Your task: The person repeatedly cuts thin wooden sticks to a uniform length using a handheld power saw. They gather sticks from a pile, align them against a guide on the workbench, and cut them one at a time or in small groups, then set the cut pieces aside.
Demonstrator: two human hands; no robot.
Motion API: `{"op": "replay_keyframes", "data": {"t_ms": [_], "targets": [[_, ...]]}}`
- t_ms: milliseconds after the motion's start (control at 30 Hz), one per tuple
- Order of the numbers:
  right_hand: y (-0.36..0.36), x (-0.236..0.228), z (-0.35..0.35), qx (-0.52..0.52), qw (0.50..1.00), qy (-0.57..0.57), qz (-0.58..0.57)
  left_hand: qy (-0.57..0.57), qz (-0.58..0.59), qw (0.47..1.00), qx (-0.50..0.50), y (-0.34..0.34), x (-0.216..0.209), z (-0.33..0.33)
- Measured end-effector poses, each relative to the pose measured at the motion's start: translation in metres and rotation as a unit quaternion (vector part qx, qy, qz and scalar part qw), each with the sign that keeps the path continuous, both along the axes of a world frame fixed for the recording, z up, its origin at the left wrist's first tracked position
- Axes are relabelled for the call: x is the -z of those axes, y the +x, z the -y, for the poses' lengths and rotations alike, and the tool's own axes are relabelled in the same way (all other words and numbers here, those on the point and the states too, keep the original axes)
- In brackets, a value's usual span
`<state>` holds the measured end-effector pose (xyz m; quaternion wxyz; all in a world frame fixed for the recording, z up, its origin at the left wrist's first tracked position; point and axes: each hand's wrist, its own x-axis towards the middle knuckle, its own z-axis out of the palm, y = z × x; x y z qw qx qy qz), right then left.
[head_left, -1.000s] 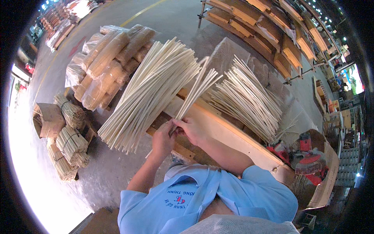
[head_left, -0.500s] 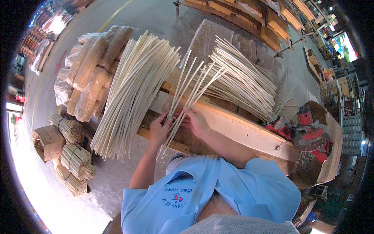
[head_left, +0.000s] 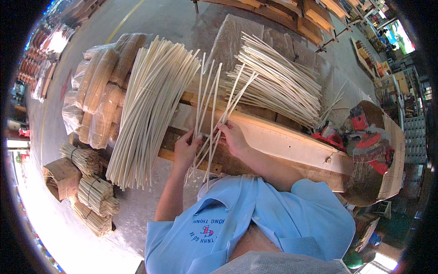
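Observation:
Several thin pale rattan-like sticks (head_left: 213, 101) stand slanted between my hands, their lower ends near my shirt. My left hand (head_left: 186, 148) is closed on part of them, and my right hand (head_left: 232, 138) pinches others a little farther right. The sticks fan apart above the hands and cross close to the right fingers. Just left of my left hand lies a thick pile of the same sticks (head_left: 149, 109). Beyond my right hand, another, looser pile of sticks (head_left: 278, 80) rests slantwise. Both piles lie across a wooden bench (head_left: 283, 139).
Plastic-wrapped rolls (head_left: 101, 84) are stacked at the left. Below them are tied bundles of short sticks (head_left: 95, 192) and a cardboard box (head_left: 63, 178). A red power saw (head_left: 368, 144) sits at the bench's right end. Wooden boards (head_left: 310, 20) are racked at the back.
The held sticks have spread into two more separate groups and stand more upright. My right hand has risen slightly, and the whole view has shifted a little.

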<state>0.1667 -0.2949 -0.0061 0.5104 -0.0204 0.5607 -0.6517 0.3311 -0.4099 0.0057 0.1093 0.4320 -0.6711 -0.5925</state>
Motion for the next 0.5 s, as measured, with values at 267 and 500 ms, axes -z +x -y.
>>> {"op": "replay_keyframes", "data": {"t_ms": [267,500], "targets": [[-0.002,-0.004,-0.003,0.018,0.999,0.024,0.015,0.023,-0.023,0.999,0.023,-0.007,-0.015,-0.006],[-0.004,-0.009,-0.003,0.003,0.999,0.047,0.002,0.019,-0.034,0.999,0.025,-0.006,-0.004,-0.008]]}}
